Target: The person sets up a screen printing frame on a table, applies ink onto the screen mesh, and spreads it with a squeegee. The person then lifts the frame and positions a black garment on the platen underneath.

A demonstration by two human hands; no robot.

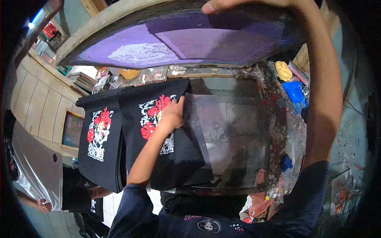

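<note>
Your left hand (172, 115) presses flat, unclenched, on the black printed shirt (166, 135) lying on the glass platen (234, 135); soft, limp cloth, so grip its edges. Right hand (222, 5) grasps the raised screen frame (178, 43).

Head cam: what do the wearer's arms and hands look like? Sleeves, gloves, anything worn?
Both hands are bare: no gloves, and no rings or watch that I can make out. The left hand and right hand come from bare forearms. Short dark navy sleeves end near the elbows. The shirt chest carries small printed emblems, too blurred to read.
</note>
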